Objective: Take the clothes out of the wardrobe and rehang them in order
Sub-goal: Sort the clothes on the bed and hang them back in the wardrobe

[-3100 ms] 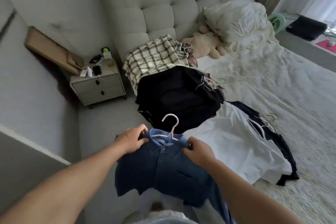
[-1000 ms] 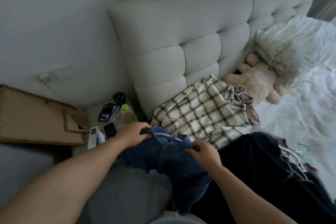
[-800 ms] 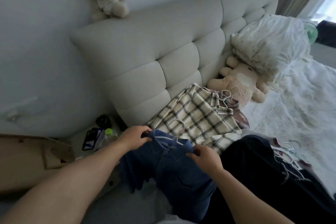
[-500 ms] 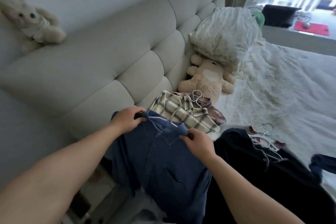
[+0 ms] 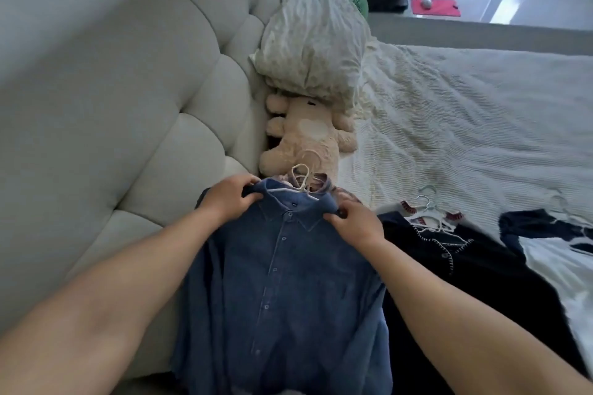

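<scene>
- Across the bed [image 5: 449, 125], clothes on hangers are spread, a dark garment [image 5: 465, 266] among them.
- Over its near-left edge a blue denim shirt [image 5: 282, 292] is held up by both shoulders — soft, limp cloth, judged light (best taken at the shoulder seams).
- Each shoulder is gripped: left hand [image 5: 229, 197], right hand [image 5: 354, 223].
- Inside the collar a white hanger [image 5: 301, 179] is seated — judged stiff, thin.

Matt blue denim-like cloth shirt [image 5: 282, 292]; smooth pale hanger [image 5: 300, 181]; tufted fabric headboard [image 5: 128, 99] at nine o'clock; ribbed bedspread [image 5: 465, 112].
</scene>
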